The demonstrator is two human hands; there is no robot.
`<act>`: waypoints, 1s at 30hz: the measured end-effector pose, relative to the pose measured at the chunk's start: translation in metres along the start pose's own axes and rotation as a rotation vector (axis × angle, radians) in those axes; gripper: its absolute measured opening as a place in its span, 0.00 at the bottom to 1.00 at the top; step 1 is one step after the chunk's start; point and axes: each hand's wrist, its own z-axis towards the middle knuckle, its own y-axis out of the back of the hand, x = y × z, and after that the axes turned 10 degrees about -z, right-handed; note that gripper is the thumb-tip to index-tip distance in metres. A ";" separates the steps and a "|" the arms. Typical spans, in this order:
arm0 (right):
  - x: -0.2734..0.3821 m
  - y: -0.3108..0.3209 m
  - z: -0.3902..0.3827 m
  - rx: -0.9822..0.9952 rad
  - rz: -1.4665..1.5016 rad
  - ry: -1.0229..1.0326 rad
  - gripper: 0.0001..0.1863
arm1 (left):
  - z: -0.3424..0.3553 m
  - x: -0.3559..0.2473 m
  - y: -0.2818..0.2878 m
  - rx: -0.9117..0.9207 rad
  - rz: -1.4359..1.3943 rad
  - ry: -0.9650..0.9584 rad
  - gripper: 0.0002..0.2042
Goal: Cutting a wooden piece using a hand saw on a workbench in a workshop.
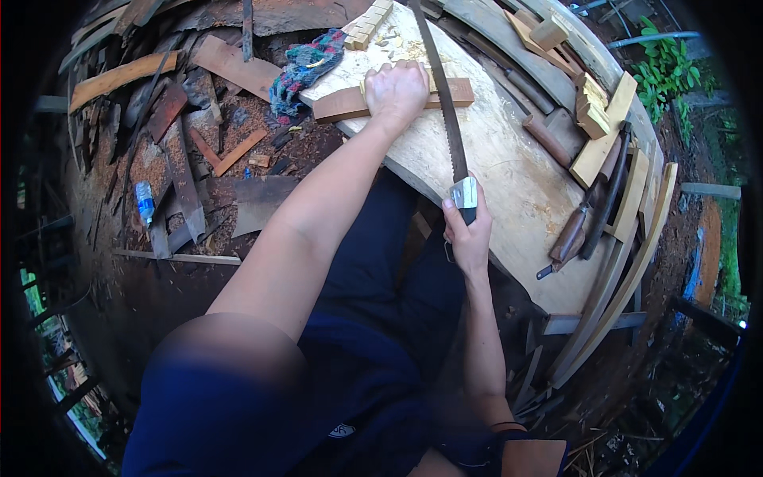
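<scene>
My right hand (470,238) is closed round the handle of a hand saw (447,91), whose long toothed blade points away from me. The blade crosses the right part of a brown wooden bar (338,106); whether its teeth touch the wood I cannot tell. Over the middle of that bar, my left hand (396,94) is closed in a fist, pressing down. A strip of pale yellow wood (432,82) shows behind the fingers, partly hidden by them. Both pieces lie on a thick, pale wooden work surface (509,175).
A notched pale block (369,24) and a plaid cloth (306,67) lie at the far edge. Along the right are wood offcuts (592,107) and dark-handled tools (571,234). Scrap boards (238,67), shavings and a plastic bottle (145,203) cover the ground at left.
</scene>
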 end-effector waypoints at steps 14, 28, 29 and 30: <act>0.001 0.019 -0.059 -0.138 -0.128 0.096 0.29 | 0.000 -0.004 0.007 0.062 -0.012 -0.107 0.19; -0.012 0.018 -0.101 -0.072 -0.331 0.143 0.28 | 0.001 0.000 0.005 0.086 0.048 -0.088 0.19; -0.013 0.019 -0.107 -0.067 -0.345 0.143 0.28 | 0.000 -0.001 0.006 0.088 0.035 -0.075 0.19; -0.013 0.021 -0.110 -0.062 -0.358 0.144 0.28 | -0.001 -0.001 0.006 0.090 0.024 -0.064 0.19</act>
